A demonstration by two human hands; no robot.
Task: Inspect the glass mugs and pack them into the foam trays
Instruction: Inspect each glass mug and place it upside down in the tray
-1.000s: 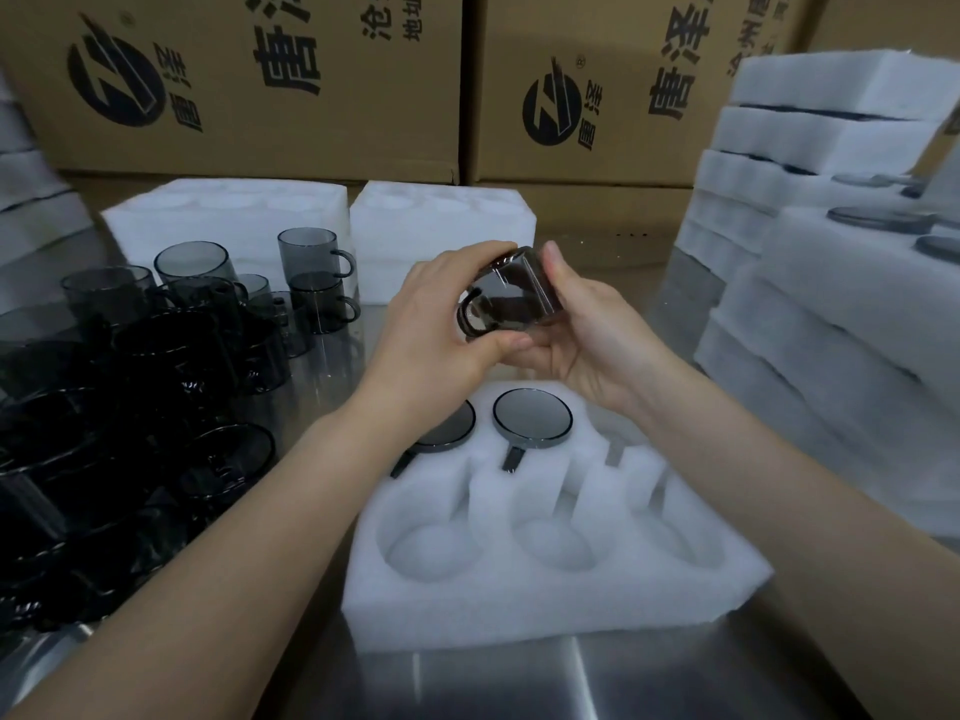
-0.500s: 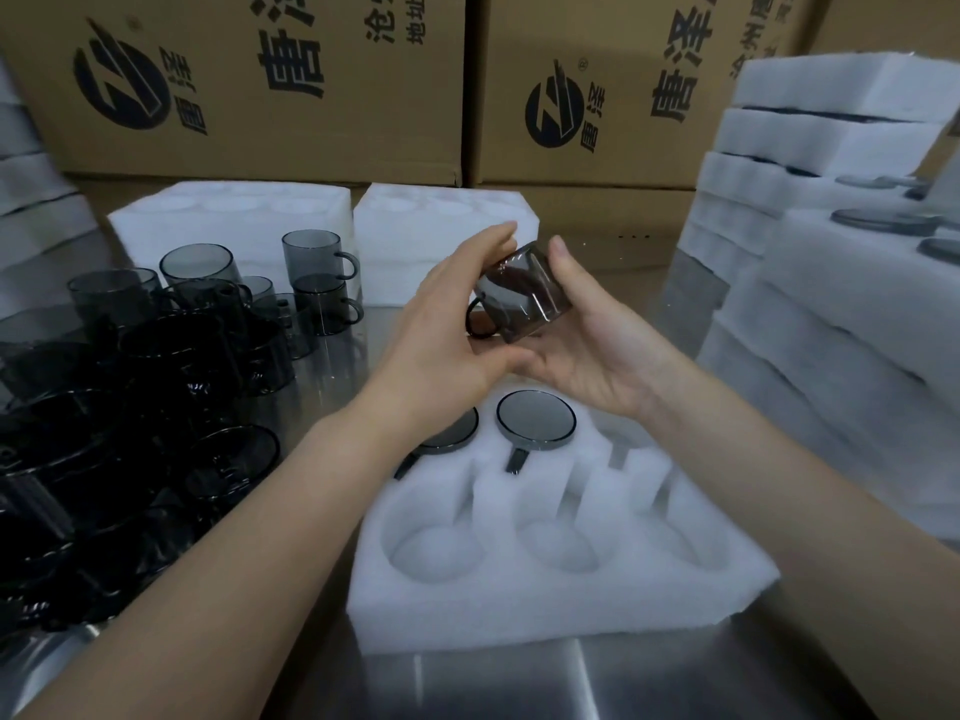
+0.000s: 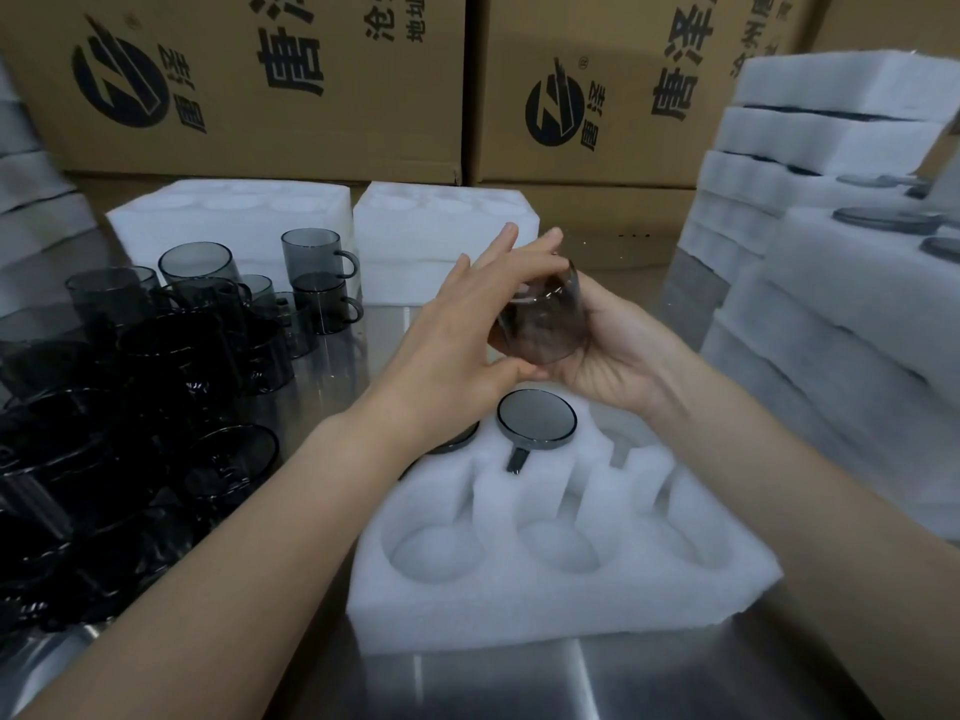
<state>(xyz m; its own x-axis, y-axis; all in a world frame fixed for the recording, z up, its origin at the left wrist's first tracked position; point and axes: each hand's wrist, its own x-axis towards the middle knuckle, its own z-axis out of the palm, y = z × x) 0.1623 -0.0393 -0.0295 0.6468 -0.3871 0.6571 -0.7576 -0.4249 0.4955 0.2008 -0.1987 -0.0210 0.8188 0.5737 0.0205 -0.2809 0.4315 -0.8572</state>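
In the middle of the frame the right hand (image 3: 618,356) cups a smoky glass mug (image 3: 545,330), fingers curled under and round it. The mug is tilted in the air above the far row of the foam tray (image 3: 545,610). The left hand (image 3: 467,324) lies against the mug's left side, fingers straight and slightly spread. A seated mug (image 3: 536,419) fills the tray's far middle pocket. Loose mugs (image 3: 197,324) crowd the table (image 3: 519,683) at left.
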